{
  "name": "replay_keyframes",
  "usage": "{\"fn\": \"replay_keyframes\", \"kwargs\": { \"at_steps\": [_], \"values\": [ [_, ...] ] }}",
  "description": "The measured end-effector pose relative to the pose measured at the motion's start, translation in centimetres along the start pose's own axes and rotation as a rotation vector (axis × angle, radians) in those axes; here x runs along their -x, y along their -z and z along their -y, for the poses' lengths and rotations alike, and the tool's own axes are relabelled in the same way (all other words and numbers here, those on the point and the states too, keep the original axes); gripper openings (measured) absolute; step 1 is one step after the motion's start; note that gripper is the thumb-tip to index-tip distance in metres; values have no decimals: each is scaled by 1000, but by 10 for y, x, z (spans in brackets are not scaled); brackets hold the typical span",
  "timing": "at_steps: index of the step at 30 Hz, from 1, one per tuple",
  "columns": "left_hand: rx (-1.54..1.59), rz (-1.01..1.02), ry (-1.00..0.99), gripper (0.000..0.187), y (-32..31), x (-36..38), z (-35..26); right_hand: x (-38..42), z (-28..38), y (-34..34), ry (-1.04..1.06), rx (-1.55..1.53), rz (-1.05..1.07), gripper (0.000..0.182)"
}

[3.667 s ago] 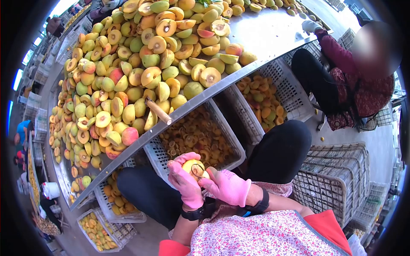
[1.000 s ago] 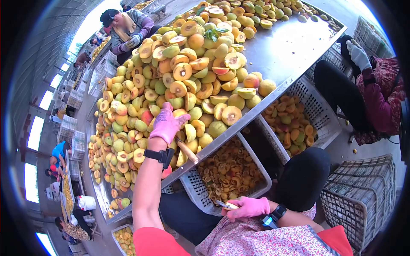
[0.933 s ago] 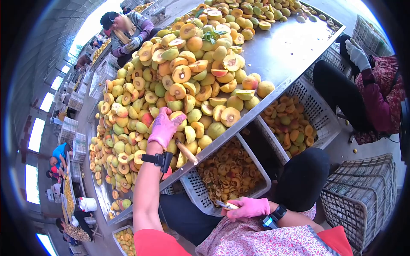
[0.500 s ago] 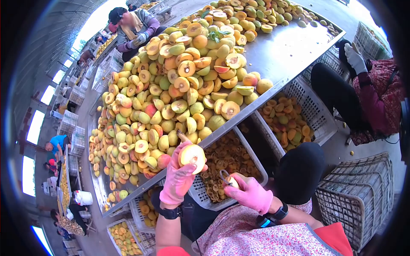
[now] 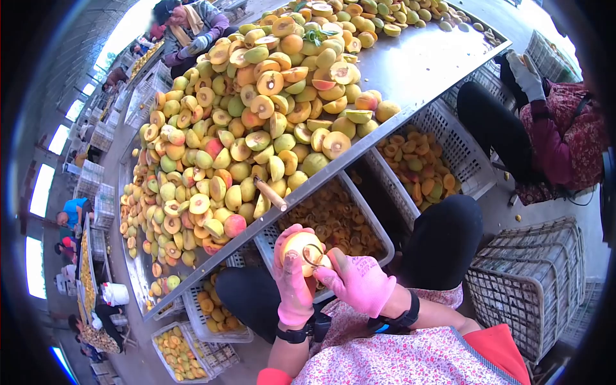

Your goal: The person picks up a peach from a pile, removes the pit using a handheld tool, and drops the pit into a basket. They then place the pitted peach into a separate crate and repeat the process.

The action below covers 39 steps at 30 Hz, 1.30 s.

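My left hand (image 5: 293,282), in a pink glove, is closed around a halved peach (image 5: 296,244) with its cut face turned toward the other hand. My right hand (image 5: 360,282), gloved in pink too, grips the short handle of a ring-shaped pitting knife (image 5: 312,255). Its metal loop lies against the cut face near the centre. How deep the loop sits cannot be made out. Both hands are above my lap, just in front of the metal table edge. A wooden-handled tool (image 5: 272,196) sticks out of the fruit pile beyond them.
A large heap of halved peaches (image 5: 256,138) covers much of the metal table (image 5: 410,70). Below its edge stand a crate of pitted scraps (image 5: 337,215) and a crate of peach halves (image 5: 420,167). A wicker-like crate (image 5: 526,289) is at right. A co-worker's gloved hand (image 5: 526,77) is nearby.
My hands have come together. The peach half has moved down and right, and the knife's loop has gone from apart to touching its cut face. The view has shifted slightly.
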<state>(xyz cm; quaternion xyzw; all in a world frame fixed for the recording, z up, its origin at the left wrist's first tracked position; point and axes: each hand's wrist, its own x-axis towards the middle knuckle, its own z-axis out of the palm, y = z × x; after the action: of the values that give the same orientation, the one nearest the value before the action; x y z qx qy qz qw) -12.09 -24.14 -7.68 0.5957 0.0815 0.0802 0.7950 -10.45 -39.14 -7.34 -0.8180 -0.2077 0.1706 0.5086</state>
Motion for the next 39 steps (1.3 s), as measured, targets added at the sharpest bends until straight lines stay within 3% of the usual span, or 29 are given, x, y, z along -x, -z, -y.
{"fn": "replay_keyframes", "kwargs": {
  "at_steps": [9,12,13,16,21,24,26,28,30,31,32,35,37,39],
  "values": [
    [-193,-207,-160,77,-14,3,10,-2,5,-2,-63,-125,103,49],
    [-217,-187,-168,79,-12,4,9,-2,6,4,-92,-260,181,48],
    [-10,-179,-126,83,-9,4,8,-2,6,7,-113,-359,236,47],
    [-64,-95,-107,86,2,1,7,-4,-3,6,-175,-490,382,47],
    [-143,-95,-99,88,7,-2,9,-10,-11,4,-154,-440,409,51],
    [-118,-63,-60,86,11,1,11,-9,-20,-7,-153,-536,410,42],
    [-76,-172,-89,83,5,0,14,-13,-19,-11,-157,-618,383,43],
    [-22,-285,-137,82,0,0,20,-14,-12,-12,-124,-494,355,46],
    [-24,-246,-104,83,5,-1,18,-17,-12,-11,-143,-504,375,47],
    [-40,-204,-94,85,10,-3,19,-18,-7,-3,-207,-563,413,49],
    [-86,-124,-74,87,17,-4,15,-25,-13,-2,-358,-594,615,55],
    [-100,-52,-35,88,24,-5,13,-24,-18,-6,-502,-739,732,55],
    [-239,-128,-131,85,13,-6,16,-20,-18,-17,-200,-548,420,54],
    [-254,-145,-127,85,12,-5,20,-17,-15,-17,-165,-466,360,51]
  ]
}}
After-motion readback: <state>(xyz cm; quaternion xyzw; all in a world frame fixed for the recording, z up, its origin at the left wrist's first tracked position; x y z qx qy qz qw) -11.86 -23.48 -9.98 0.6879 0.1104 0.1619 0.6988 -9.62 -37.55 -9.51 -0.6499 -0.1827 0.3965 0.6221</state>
